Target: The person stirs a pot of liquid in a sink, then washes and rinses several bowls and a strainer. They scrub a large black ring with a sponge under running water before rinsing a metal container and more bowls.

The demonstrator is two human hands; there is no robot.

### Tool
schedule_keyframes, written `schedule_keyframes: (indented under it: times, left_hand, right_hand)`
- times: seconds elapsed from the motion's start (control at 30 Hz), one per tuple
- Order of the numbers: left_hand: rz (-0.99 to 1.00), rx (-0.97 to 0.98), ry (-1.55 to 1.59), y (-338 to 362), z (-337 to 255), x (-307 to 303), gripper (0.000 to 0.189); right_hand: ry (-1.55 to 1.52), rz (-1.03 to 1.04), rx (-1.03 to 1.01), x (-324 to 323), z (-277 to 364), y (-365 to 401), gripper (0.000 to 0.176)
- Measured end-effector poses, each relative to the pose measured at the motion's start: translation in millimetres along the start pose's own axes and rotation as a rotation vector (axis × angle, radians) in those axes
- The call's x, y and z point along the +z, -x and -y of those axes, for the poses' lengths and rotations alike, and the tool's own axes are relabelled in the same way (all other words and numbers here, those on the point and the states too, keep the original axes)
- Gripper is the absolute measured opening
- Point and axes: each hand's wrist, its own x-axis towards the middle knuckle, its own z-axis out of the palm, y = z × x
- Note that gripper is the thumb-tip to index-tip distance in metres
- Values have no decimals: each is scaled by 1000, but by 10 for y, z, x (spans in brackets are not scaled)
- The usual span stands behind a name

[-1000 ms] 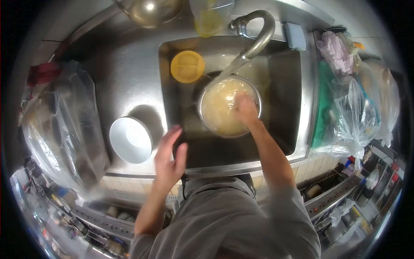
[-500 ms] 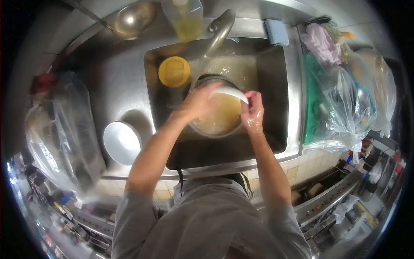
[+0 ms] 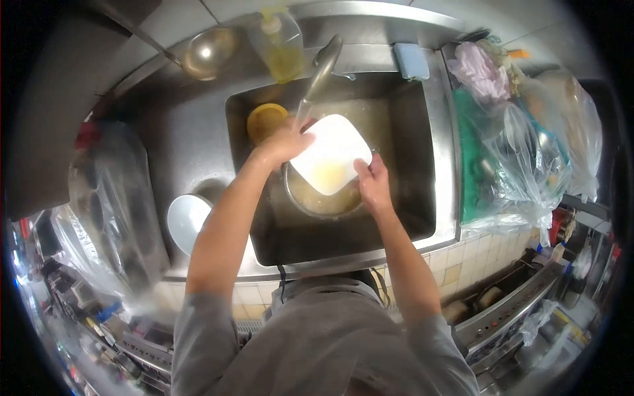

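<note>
A white square plate [image 3: 332, 148] is held between my two hands, its face turned up toward me. My left hand [image 3: 285, 143] grips its upper left edge close to the running faucet [image 3: 321, 69]. My right hand [image 3: 374, 181] pinches the lower right edge, thumb on top. Beneath the plate, a round metal pot [image 3: 305, 210] of cloudy water stands in the sink [image 3: 406, 204], partly covered by the plate. Behind my left hand sits a round yellow object [image 3: 265, 121] in the sink's upper left corner.
A white bowl [image 3: 187, 221] stands on the left counter beside my forearm. Behind the sink are a metal ladle [image 3: 211, 56], a soap bottle [image 3: 281, 53] and a blue sponge [image 3: 411, 61]. Plastic bags [image 3: 522, 148] crowd the right side, and another bag [image 3: 109, 211] lies at the left.
The white plate has turned from nearly edge-on to face up under the faucet. My left hand has shifted left, and my right hand slightly down and left. The view has shifted slightly.
</note>
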Motion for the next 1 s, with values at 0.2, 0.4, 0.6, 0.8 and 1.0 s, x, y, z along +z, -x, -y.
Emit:
schedule_keyframes:
  times: [0.2,0.4,0.6,0.8,1.0]
  left_hand:
    - [-36,132,-114,166,-26,-55,49]
    - [-86,-66,119,409,-326,-89,53]
    - [-288,-178,1038,530,-95,171,49]
    - [-431,-141,879,796,154,112,57]
    - [-496,-4,718,614,192,175,59]
  right_hand:
    - [401,215,-308,-233,-880,-614,32]
    - [834,95,-338,430,231,-563,36]
    - [860,153,-854,936,490,-103,67]
    - [871,319,-1012,778,127,-261,35]
    - [724,95,-987,540,145,-170,41]
